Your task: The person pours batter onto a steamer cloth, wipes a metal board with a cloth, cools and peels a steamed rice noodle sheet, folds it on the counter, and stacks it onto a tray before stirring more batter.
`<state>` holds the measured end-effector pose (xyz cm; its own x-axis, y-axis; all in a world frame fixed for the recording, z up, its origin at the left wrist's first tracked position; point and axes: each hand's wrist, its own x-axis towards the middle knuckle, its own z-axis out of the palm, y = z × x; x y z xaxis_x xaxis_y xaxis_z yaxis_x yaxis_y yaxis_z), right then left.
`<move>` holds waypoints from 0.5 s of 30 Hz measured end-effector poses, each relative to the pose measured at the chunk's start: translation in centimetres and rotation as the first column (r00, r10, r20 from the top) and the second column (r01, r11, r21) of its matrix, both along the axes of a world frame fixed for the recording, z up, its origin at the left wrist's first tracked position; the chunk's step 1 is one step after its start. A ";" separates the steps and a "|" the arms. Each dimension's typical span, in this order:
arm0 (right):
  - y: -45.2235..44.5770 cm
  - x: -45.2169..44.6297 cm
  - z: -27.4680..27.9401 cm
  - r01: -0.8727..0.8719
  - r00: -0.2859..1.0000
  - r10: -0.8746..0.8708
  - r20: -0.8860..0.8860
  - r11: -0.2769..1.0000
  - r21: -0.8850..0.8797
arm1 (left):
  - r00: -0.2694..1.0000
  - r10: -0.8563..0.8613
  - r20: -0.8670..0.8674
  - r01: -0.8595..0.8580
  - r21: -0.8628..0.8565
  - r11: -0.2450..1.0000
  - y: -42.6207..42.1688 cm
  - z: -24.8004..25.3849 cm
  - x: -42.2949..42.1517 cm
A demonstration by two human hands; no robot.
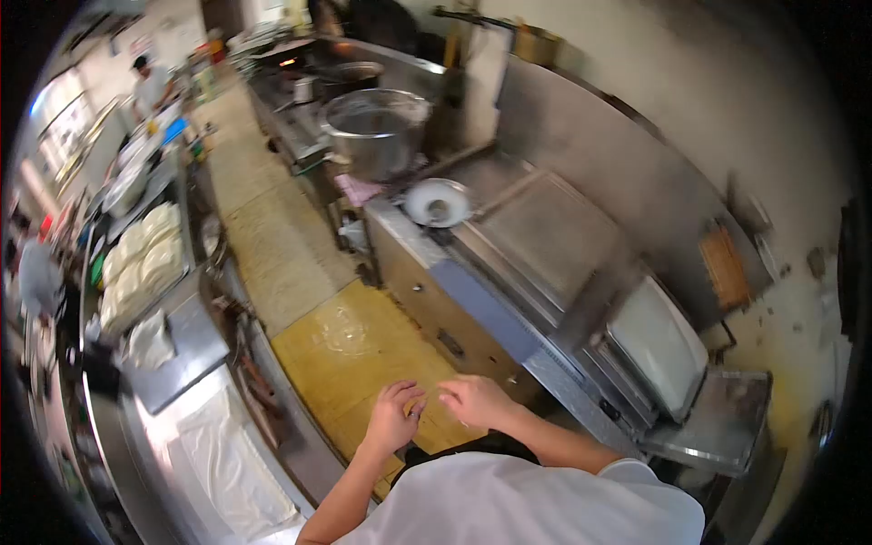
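My left hand (397, 415) is in front of my waist, its fingers loosely bent and the thumb apart, with no object visible in it. Close by on the right, a small gap away, my right hand (474, 401) has its fingers curled together; anything inside them is too small or hidden to make out. Both hands are above the yellow floor (336, 341), just beyond the black cloth (468, 448) at my waist and my white shirt (518, 500). Neither hand touches a counter.
White dough-like blocks (141, 257) and a white cloth or sheet (227, 463) lie on the left counter. A steel pot (374, 132), a white plate (437, 203) and a white-lidded tray (656, 341) are on the right. Farther off, people (152, 86) stand at the left.
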<state>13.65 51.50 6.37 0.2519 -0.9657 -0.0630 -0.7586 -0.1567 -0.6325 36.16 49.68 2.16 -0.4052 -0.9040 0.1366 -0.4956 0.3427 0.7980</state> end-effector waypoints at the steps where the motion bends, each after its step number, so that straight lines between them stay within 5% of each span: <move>1: 0.9 -2.5 0.2 0.078 0.996 -0.078 -0.031 0.997 0.017 | 0.999 -0.045 0.006 0.045 -0.003 0.999 -0.1 0.2 -1.8; 6: 5.3 -21.4 -1.6 0.722 0.665 -0.724 -0.181 0.686 -0.094 | 0.972 -0.233 0.021 0.233 -0.012 0.972 -0.1 1.0 -12.5; 9: 10.5 -34.6 -3.0 0.859 0.457 -0.872 -0.176 0.484 -0.167 | 0.947 -0.320 0.025 0.321 -0.029 0.947 0.7 0.6 -19.6; 11: 14.3 -41.9 -7.1 0.837 0.323 -0.918 -0.231 0.391 -0.383 | 0.929 -0.368 0.020 0.369 -0.016 0.929 1.4 0.0 -24.4; 14: 19.1 -47.8 -12.3 0.817 0.461 -0.753 -0.470 0.566 -0.106 | 0.877 -0.480 0.031 0.481 -0.008 0.877 1.8 -1.4 -31.7; 15: 19.5 -47.4 -8.7 0.789 0.592 -0.713 -0.376 0.608 0.088 | 0.851 -0.523 0.038 0.524 -0.009 0.852 1.5 -1.8 -34.3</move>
